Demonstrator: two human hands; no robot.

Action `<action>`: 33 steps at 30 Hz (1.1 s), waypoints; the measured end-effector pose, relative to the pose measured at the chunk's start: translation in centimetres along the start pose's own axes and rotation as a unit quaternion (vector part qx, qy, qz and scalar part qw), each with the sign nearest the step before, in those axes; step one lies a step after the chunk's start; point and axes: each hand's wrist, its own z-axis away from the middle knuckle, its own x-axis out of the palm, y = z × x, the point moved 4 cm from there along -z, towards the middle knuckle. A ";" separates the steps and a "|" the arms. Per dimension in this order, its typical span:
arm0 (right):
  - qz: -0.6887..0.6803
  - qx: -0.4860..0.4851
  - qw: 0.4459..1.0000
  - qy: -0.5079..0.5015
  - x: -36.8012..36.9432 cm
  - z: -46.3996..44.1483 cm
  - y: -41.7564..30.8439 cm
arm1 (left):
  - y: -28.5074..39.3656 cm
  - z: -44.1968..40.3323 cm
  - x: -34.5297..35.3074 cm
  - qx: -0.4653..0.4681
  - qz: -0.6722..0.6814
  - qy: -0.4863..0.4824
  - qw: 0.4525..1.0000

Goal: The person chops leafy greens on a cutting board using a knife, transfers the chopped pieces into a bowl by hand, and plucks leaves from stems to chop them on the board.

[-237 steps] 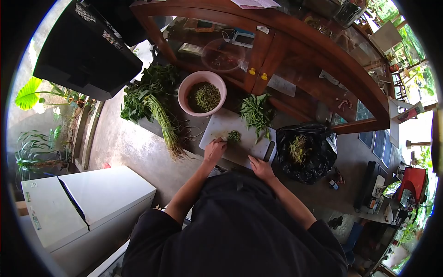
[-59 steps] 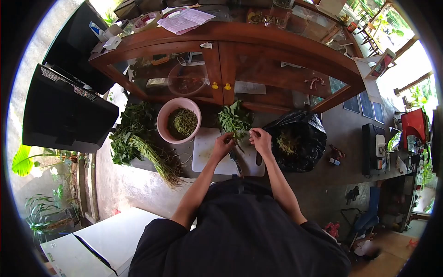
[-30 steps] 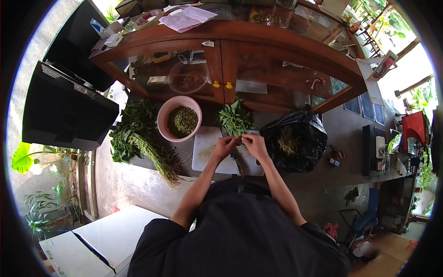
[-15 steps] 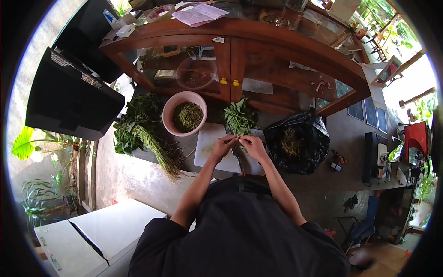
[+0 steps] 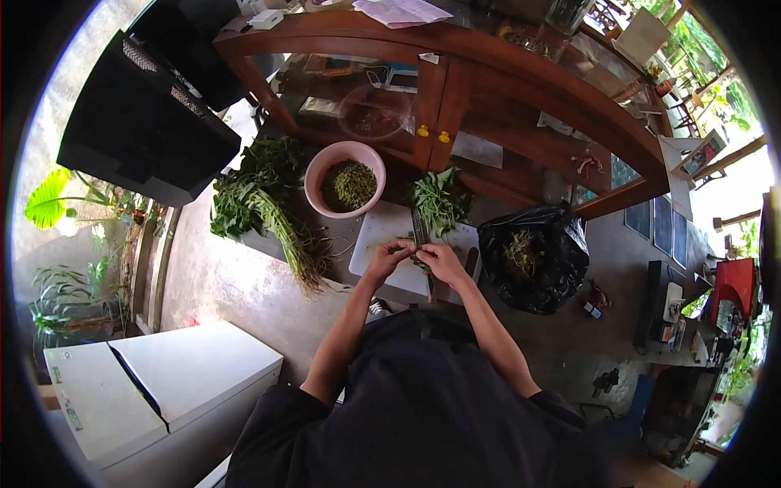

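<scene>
My left hand (image 5: 388, 259) and my right hand (image 5: 443, 262) meet over the white cutting board (image 5: 378, 232), fingers pinched together on a small piece of green stem. A knife (image 5: 420, 228) lies across the board, partly under the hands. Leafy greens (image 5: 442, 201) rest at the board's far edge. Left of them is a pink bowl (image 5: 311, 185) holding chopped greens (image 5: 350, 185). A large bunch of greens (image 5: 277, 215) with roots lies farther left. The black plastic bag (image 5: 561, 268) on the right holds root trimmings (image 5: 522, 252).
A wooden cabinet (image 5: 521, 98) with glass doors and yellow knobs stands just beyond the board. A white refrigerator (image 5: 195, 366) is at the lower left, and a black box-shaped object (image 5: 146, 138) at the upper left. Small items (image 5: 594, 305) lie right of the bag.
The view has shifted and turned. My hands, apart two seconds ago, have come together at the stem and now sit a little nearer the board's left part, away from the leafy greens.
</scene>
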 end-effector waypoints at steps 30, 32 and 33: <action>0.156 -0.039 0.987 0.017 3.1 -1.1 3.3 | -2.0 2.0 -2.5 -0.033 -0.004 0.137 0.990; 0.198 -0.064 0.975 0.080 2.2 -1.0 3.5 | -1.3 2.1 -3.0 -0.023 -0.053 0.152 0.987; 0.239 -0.088 0.956 0.145 1.5 -0.7 3.2 | -0.9 2.1 -3.4 -0.013 -0.102 0.165 0.981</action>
